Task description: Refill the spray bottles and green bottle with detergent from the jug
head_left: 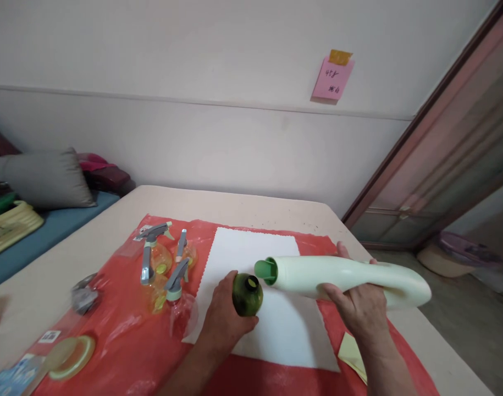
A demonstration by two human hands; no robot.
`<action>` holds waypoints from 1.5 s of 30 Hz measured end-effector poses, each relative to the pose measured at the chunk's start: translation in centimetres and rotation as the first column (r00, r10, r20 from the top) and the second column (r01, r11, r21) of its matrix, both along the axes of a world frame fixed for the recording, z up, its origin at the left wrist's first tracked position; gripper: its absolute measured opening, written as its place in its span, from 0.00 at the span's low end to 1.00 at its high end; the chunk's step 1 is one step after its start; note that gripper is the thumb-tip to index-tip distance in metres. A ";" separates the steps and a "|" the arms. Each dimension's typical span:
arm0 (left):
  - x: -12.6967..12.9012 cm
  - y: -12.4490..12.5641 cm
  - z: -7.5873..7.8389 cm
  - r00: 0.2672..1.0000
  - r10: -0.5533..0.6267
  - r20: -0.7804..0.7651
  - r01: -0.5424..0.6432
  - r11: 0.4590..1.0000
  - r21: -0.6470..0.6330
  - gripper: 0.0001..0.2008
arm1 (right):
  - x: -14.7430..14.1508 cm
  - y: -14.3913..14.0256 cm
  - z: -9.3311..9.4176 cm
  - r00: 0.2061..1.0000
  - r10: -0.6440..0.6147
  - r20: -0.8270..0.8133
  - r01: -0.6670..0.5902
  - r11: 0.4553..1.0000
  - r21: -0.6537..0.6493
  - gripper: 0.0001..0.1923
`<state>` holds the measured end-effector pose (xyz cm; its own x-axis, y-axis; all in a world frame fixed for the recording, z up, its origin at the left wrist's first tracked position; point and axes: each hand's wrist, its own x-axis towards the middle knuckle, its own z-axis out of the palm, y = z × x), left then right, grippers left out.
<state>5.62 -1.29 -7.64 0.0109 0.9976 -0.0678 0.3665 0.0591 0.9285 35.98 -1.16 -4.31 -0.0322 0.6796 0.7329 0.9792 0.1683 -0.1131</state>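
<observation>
My left hand (224,316) is wrapped round a dark green bottle (247,301) with an open black-rimmed neck facing up. In my right hand (360,308) lies a large pale green jug (317,272), gripped near its handle and tilted almost flat. The jug's green spout (266,270) points left and sits just above and right of the bottle's neck, apart from it. No liquid stream shows between them. Under both hands is a white scalloped mat (290,330). Left of my left hand stand several clear spray bottles (182,313) with grey trigger heads.
Red plastic sheeting (123,352) covers much of the pale table (235,203). A yellow cloth (352,355) lies at the right. A round lid-like item (72,357) and a blurred clear-and-grey object (85,297) are at the left. A pink note (332,80) hangs on the wall.
</observation>
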 end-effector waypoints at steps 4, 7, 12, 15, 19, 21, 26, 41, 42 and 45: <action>-0.3 0.4 0.1 0.999 -0.002 -0.045 0.002 1.000 -0.019 0.50 | 0.1 -0.4 0.3 0.989 0.052 0.138 -0.057 0.998 0.035 0.37; -0.5 0.6 0.4 0.998 -0.007 -0.066 0.005 0.999 -0.037 0.50 | -0.2 -0.6 0.9 0.981 0.057 0.187 -0.074 0.994 0.083 0.38; -0.7 0.7 0.8 0.998 -0.055 -0.028 0.054 0.997 -0.055 0.50 | -0.7 -1.0 1.9 0.971 0.037 0.237 -0.062 0.993 0.103 0.44; -0.8 0.8 0.8 0.997 -0.077 -0.030 0.075 0.995 -0.069 0.50 | -0.7 -1.1 2.4 0.964 0.044 0.262 -0.077 0.990 0.116 0.46; -0.8 1.0 0.6 0.996 -0.080 -0.045 0.077 0.995 -0.060 0.51 | -0.5 -1.2 2.7 0.946 0.038 0.323 -0.083 0.988 0.127 0.50; -0.8 1.1 0.6 0.996 -0.068 -0.049 0.065 0.996 -0.058 0.51 | -0.4 -1.2 2.7 0.940 0.032 0.340 -0.079 0.989 0.126 0.50; -0.8 1.1 1.2 0.997 -0.064 -0.040 0.061 0.995 -0.073 0.50 | -0.3 -1.1 2.8 0.934 0.060 0.351 -0.112 0.985 0.129 0.49; -0.9 1.3 1.6 0.998 -0.035 -0.061 0.032 0.998 -0.049 0.47 | -0.8 -1.1 2.9 0.943 0.111 0.313 -0.161 0.977 0.139 0.47; -0.9 1.3 1.6 0.997 -0.037 -0.064 0.033 0.998 -0.053 0.47 | -0.8 -1.1 3.0 0.943 0.107 0.316 -0.159 0.977 0.142 0.48; -0.8 1.3 1.4 0.997 -0.038 -0.068 0.034 0.998 -0.056 0.48 | -1.0 -1.2 3.0 0.944 0.087 0.317 -0.140 0.979 0.148 0.49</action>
<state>4.78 0.03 -6.21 0.0402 0.9915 -0.1238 0.4326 0.0944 0.8966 34.96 -2.33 -1.32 -0.3435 0.5277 0.7769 0.9349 0.2704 0.2297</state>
